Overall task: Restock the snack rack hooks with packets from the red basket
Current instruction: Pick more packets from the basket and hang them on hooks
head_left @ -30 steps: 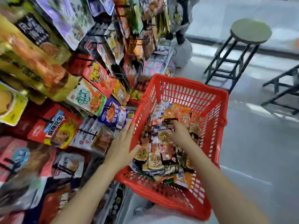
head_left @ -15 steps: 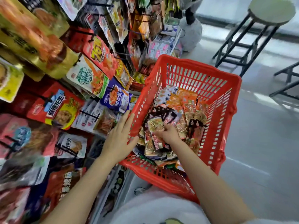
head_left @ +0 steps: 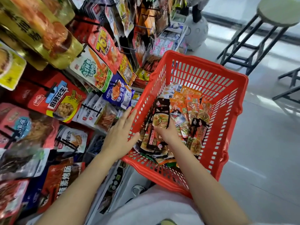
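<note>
Right hand (head_left: 167, 132) now grips black packets (head_left: 159, 120) inside the red basket (head_left: 227, 82), lifted clear; left hand (head_left: 121, 133) stays flat against its side.

Bright daylight, floor glare, edges warped and blurred.

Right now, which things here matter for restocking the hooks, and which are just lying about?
For the job:
red basket
black packets, held by the right hand
orange packets
left hand, against the basket's side
snack rack

Just lying about:
round stool
white jar
</note>
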